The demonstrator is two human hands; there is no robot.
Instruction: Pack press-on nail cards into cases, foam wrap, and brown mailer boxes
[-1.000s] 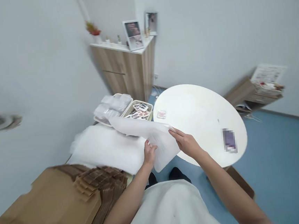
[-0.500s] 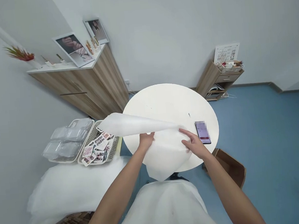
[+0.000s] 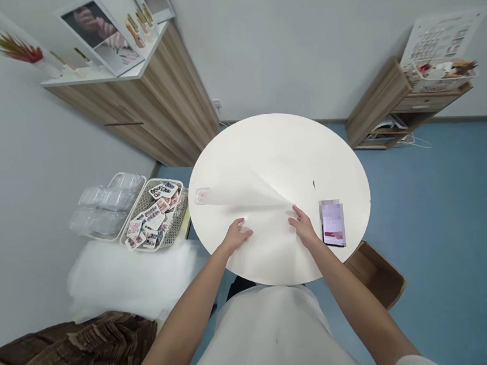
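Note:
A thin white translucent sheet (image 3: 270, 242) lies over the front half of the round white table (image 3: 278, 145), with a raised fold slanting across it. Over the sheet's left part is my left hand (image 3: 235, 238), thumb and fingers apart; contact with the sheet is hard to judge. My right hand (image 3: 304, 226) has its fingers spread, the index fingertip touching the right end of the fold. At the table's left side lies a small clear pack with pink contents (image 3: 203, 195), its right end under the sheet. A phone (image 3: 333, 224) rests right of my right hand.
Left of the table stand a basket of printed cards (image 3: 182, 210) and a basket of clear plastic boxes (image 3: 105, 209). White sheeting (image 3: 132, 277) is heaped below them, near brown folded material (image 3: 113, 353). An open cardboard box (image 3: 377, 273) sits at the lower right.
The sheet has come down from the air onto the table, and my left hand has let go of it. The pink pack now shows at the left. My view has shifted.

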